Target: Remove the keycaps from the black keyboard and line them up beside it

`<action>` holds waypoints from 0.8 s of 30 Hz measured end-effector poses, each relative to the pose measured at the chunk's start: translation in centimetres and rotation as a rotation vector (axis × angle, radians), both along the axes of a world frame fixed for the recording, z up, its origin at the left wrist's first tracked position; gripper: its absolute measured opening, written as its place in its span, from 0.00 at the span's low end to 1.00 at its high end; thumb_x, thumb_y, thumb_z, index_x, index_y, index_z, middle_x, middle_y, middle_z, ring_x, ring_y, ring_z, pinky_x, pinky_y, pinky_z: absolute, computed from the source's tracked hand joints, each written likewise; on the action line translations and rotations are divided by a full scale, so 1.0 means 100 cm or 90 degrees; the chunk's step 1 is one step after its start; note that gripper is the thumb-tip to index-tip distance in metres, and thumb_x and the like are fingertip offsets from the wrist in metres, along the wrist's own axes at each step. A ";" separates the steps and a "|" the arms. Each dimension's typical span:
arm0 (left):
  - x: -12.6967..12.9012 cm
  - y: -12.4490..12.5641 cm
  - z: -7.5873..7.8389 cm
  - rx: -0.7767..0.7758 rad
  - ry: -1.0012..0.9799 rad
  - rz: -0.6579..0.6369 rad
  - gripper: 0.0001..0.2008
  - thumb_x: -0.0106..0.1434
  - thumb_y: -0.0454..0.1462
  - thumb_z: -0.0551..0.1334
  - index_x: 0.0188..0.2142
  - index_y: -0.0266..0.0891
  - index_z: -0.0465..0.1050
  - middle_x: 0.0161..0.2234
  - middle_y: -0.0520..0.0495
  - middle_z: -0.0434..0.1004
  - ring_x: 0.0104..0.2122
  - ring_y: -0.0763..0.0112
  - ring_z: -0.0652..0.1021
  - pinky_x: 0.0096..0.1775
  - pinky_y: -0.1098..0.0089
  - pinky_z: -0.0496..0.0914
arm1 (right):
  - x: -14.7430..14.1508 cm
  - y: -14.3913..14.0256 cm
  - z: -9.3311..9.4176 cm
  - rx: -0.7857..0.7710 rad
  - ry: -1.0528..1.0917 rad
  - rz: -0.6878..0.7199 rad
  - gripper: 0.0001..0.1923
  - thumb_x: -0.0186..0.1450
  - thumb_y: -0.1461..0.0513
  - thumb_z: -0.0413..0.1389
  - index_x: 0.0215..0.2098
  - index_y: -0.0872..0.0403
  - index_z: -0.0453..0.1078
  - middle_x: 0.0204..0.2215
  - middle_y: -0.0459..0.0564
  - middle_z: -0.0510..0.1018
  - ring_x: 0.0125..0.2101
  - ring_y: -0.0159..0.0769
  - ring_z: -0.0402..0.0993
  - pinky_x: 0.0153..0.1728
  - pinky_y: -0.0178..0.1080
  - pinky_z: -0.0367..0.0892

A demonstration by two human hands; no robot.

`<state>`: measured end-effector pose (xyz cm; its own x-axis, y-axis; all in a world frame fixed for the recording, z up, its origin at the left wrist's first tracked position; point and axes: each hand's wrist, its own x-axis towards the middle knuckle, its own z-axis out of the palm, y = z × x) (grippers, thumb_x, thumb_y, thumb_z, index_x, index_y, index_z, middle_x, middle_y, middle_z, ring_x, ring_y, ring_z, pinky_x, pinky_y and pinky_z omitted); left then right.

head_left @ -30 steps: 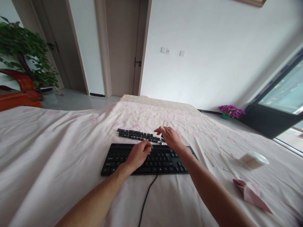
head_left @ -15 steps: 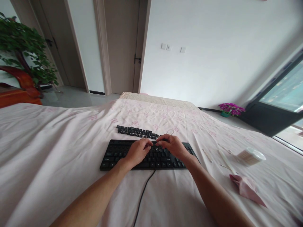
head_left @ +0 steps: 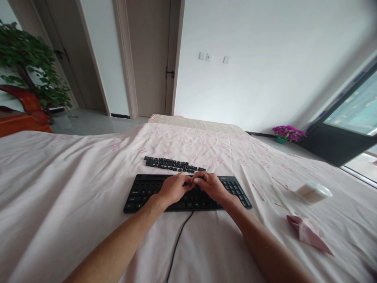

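A black keyboard (head_left: 141,192) lies on the bedspread with both my hands over its upper middle. My left hand (head_left: 175,188) has its thumb and fingers pinched together. Whatever sits between those fingertips is hidden. Touching or nearly touching them, the fingertips of my right hand (head_left: 210,185) are closed too. A thin wire loop, like a wire keycap puller (head_left: 206,168), sticks out from behind my right hand. Just beyond the keyboard, removed black keycaps (head_left: 167,162) lie in rows. The keys under my palms are covered.
To the right lie a clear tub of cotton swabs (head_left: 313,192), some thin sticks (head_left: 259,192) and a folded pink cloth (head_left: 309,234). The keyboard's cable (head_left: 178,241) runs toward me across the pale flowered bedspread (head_left: 88,177).
My right hand has come lower and closer to my left, and their fingertips now meet. The wire loop has shifted left and down with it. More of the keyboard's right end shows.
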<state>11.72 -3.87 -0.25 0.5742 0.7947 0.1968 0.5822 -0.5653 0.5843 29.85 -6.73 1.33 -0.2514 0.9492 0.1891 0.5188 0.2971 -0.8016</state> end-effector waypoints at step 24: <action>0.016 -0.007 -0.010 -0.057 -0.210 0.113 0.14 0.56 0.32 0.64 0.42 0.47 0.72 0.33 0.56 0.79 0.35 0.71 0.78 0.38 0.73 0.68 | -0.003 -0.017 -0.004 0.370 -0.142 -0.127 0.11 0.69 0.61 0.48 0.41 0.50 0.73 0.33 0.47 0.79 0.37 0.36 0.72 0.43 0.39 0.65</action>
<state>13.35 -4.60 -1.22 0.3436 0.8985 0.2732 0.4382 -0.4107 0.7996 29.56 -8.38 0.96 -0.1735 0.7408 0.6489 0.7445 0.5300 -0.4060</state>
